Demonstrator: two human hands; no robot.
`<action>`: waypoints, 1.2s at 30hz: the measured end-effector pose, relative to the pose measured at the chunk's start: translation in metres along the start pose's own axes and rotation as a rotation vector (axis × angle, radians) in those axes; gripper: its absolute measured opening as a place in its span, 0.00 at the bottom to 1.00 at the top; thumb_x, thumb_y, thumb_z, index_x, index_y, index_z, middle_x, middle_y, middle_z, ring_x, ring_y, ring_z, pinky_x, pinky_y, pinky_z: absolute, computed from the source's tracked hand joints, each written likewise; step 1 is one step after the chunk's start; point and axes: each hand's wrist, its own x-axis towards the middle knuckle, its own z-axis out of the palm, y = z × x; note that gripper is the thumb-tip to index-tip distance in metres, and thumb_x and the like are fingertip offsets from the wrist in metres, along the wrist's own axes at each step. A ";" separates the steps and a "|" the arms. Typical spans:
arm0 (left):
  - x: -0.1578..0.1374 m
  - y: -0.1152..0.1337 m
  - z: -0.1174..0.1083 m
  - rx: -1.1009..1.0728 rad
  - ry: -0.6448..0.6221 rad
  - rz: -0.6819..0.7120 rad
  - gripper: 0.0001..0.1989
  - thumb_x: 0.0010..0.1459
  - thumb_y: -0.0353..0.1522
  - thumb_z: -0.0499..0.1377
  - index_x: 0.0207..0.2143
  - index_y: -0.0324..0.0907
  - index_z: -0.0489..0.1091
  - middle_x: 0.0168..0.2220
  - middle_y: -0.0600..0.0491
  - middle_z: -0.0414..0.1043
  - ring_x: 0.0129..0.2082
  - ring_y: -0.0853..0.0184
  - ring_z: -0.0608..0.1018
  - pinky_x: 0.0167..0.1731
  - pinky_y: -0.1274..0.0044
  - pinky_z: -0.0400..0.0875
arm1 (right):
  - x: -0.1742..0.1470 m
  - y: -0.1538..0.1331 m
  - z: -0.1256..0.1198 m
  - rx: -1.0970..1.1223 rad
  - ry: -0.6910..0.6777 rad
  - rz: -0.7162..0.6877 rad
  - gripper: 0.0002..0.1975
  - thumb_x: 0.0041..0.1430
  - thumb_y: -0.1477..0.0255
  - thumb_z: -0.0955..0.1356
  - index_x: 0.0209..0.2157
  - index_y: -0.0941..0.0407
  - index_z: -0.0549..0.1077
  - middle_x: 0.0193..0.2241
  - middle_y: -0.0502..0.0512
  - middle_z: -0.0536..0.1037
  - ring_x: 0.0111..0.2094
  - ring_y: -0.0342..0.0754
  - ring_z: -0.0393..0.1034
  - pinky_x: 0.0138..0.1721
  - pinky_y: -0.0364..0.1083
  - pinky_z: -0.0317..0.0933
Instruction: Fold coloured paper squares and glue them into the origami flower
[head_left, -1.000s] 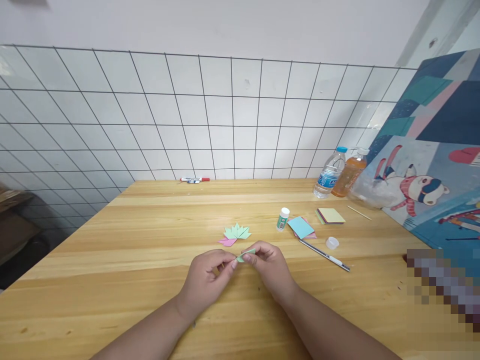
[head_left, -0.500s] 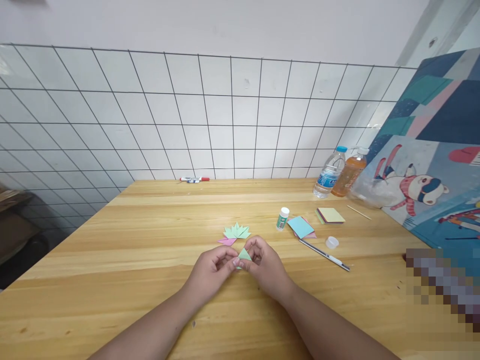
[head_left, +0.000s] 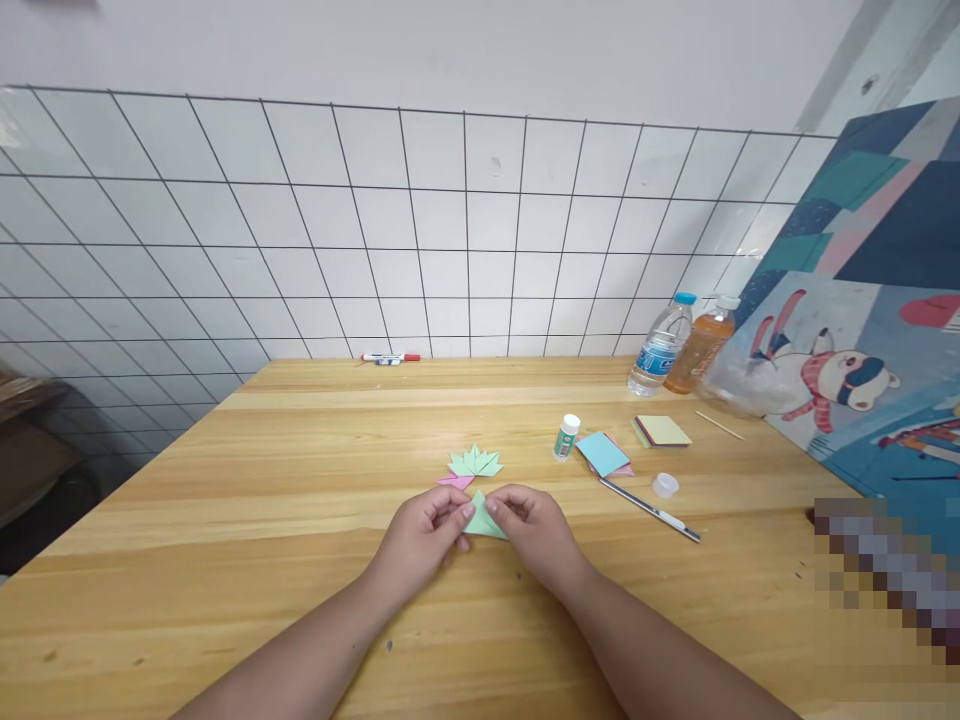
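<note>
A small light-green paper [head_left: 484, 520], folded to a point at its top, is pinched between both hands just above the wooden table. My left hand [head_left: 427, 528] grips its left edge between thumb and fingers. On the right edge, my right hand [head_left: 536, 525] does the same, fingers curled behind. Right beyond the fingertips lies a fan of pointed light-green folded paper [head_left: 475, 461], with a pink folded piece [head_left: 455, 482] at its lower left, partly covered by the green one.
Right of the hands are a glue stick [head_left: 567, 437], blue and pink paper squares [head_left: 603, 454], a utility knife [head_left: 651, 510], a clear cap [head_left: 664, 486], a yellow-topped paper stack [head_left: 661, 431] and a thin stick [head_left: 720, 425]. Two bottles [head_left: 660, 350] and markers [head_left: 391, 358] stand or lie further back.
The green paper is now turned and shows a wider face, reaching lower between the hands. My right hand has dropped slightly and its fingers have shifted on the paper.
</note>
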 end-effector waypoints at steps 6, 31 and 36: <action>-0.003 0.005 0.000 0.007 -0.017 0.003 0.16 0.52 0.44 0.58 0.35 0.41 0.68 0.25 0.54 0.70 0.23 0.68 0.74 0.14 0.83 0.60 | 0.000 -0.001 -0.001 -0.027 0.078 -0.004 0.11 0.52 0.63 0.67 0.26 0.57 0.74 0.24 0.52 0.75 0.27 0.45 0.66 0.30 0.43 0.60; 0.000 0.002 -0.001 -0.053 -0.124 -0.030 0.17 0.53 0.45 0.58 0.29 0.38 0.67 0.23 0.54 0.71 0.21 0.72 0.72 0.24 0.80 0.66 | -0.001 -0.003 0.003 -0.050 0.035 0.043 0.07 0.49 0.68 0.67 0.23 0.58 0.71 0.20 0.51 0.73 0.21 0.42 0.64 0.23 0.41 0.57; 0.001 -0.001 -0.002 -0.074 -0.141 -0.024 0.18 0.52 0.45 0.58 0.28 0.38 0.68 0.23 0.53 0.72 0.21 0.72 0.72 0.24 0.80 0.66 | -0.001 0.001 0.003 0.010 0.056 -0.033 0.07 0.49 0.72 0.67 0.33 0.56 0.73 0.27 0.51 0.75 0.27 0.43 0.69 0.28 0.41 0.62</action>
